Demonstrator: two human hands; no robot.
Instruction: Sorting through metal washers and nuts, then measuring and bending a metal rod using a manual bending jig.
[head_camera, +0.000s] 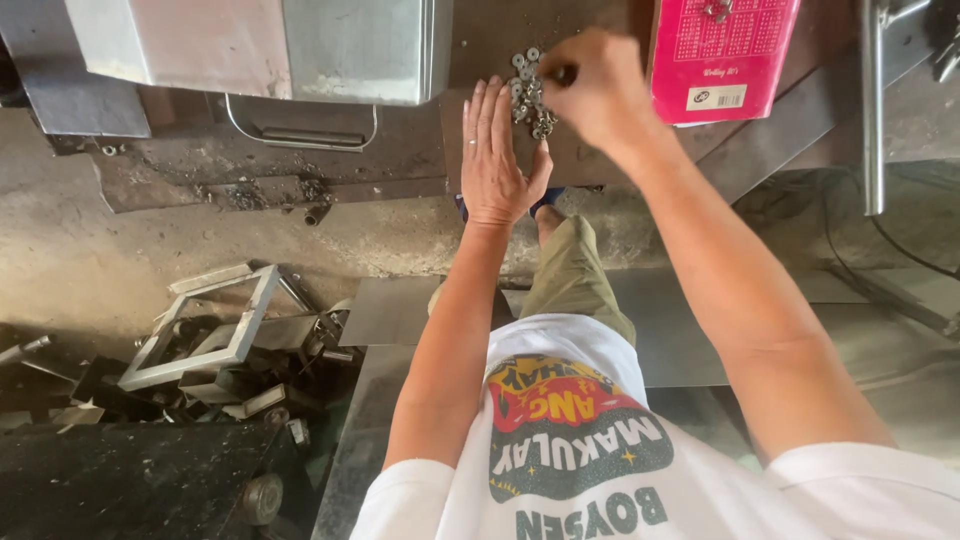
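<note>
Here, seen from the head camera, both hands are working at a small heap of metal washers lying on a dark, worn surface. The left hand is lying flat, its fingers released and stretched straight, their tips touching the near left edge of the heap. The right hand is hovering just beside the heap on the right, its fingers clenched into a pinch; whether they are grasping a washer cannot be told. A pink printed booklet is resting on the same surface, near the right hand. A sheet-metal box is standing to the left, and a pile of scrap metal offcuts is lying on the concrete floor below.
</note>
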